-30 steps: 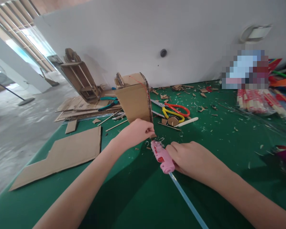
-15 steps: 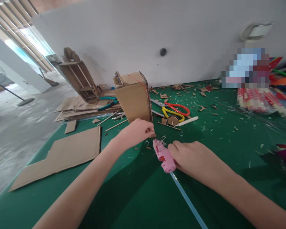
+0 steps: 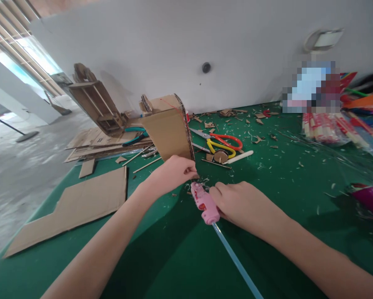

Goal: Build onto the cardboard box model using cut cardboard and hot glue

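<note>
My right hand [image 3: 242, 203] is wrapped round a pink hot glue gun [image 3: 205, 205]. A long translucent glue stick [image 3: 233, 253] runs out of its rear toward me. The gun's nozzle points away from me, close to my left fingertips. My left hand [image 3: 177, 172] is closed in a pinch, with a bit of brown cardboard [image 3: 195, 176] showing under its fingertips. Directly behind that hand stands a tall cardboard structure [image 3: 168, 128], its lower part hidden by the hand. Whether the pinched bit belongs to the structure I cannot tell.
Scissors [image 3: 225, 143] with red and yellow handles lie beyond my hands, beside a cardboard disc [image 3: 220, 156] and a white stick [image 3: 239, 157]. Teal-handled pliers [image 3: 135, 136] rest on stacked cardboard at left. A cut cardboard sheet [image 3: 87, 203] lies nearer. Packaged sticks [image 3: 320, 128] are at right.
The whole view has shifted slightly, so things appear a little further left. Both hands keep their hold, and the glue gun's nozzle stays near my left fingertips.
</note>
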Demonstrator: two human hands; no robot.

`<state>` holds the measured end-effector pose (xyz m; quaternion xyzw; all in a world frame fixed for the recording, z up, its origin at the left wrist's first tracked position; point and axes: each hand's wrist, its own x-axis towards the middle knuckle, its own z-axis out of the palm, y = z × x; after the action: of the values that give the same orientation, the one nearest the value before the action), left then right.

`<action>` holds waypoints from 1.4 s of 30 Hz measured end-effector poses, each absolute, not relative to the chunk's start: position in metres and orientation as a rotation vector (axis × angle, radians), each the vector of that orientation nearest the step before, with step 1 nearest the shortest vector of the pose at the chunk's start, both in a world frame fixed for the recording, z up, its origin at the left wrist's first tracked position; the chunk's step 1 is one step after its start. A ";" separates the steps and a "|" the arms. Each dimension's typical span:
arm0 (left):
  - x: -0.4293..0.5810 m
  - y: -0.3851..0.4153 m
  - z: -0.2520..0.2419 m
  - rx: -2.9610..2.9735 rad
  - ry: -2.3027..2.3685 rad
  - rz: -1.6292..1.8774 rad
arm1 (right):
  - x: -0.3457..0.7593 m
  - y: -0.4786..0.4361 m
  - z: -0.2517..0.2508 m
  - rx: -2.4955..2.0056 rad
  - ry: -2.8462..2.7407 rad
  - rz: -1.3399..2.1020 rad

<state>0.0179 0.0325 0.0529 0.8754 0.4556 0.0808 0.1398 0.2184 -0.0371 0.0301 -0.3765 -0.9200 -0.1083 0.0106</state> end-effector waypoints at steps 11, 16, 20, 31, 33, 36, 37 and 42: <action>0.018 0.032 0.054 2.534 1.281 0.254 | 0.234 -0.038 0.030 -1.237 -2.808 -0.298; 0.018 0.032 0.054 2.529 1.291 0.246 | 0.234 -0.037 0.028 -1.202 -2.835 -0.309; 0.018 0.032 0.054 2.554 1.295 0.237 | 0.228 -0.036 0.029 -1.177 -2.863 -0.298; 0.017 0.029 0.055 2.571 1.305 0.169 | 0.247 -0.033 0.033 -1.265 -2.767 -0.197; 0.015 0.030 0.058 2.562 1.307 0.180 | 0.253 -0.030 0.032 -1.273 -2.728 -0.117; 0.009 0.026 0.066 2.448 1.301 0.284 | 0.255 -0.025 0.032 -1.284 -2.511 0.177; 0.007 0.023 0.067 2.369 1.300 0.357 | 0.255 -0.024 0.030 -1.302 -2.386 0.326; -0.007 0.001 0.049 1.658 1.213 0.851 | 0.246 -0.019 0.014 -1.191 -1.666 1.203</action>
<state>-0.0069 0.0012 0.0495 0.6684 0.4890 0.3431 0.4432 0.2463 -0.0194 0.0141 -0.4650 -0.6507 0.4696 0.3739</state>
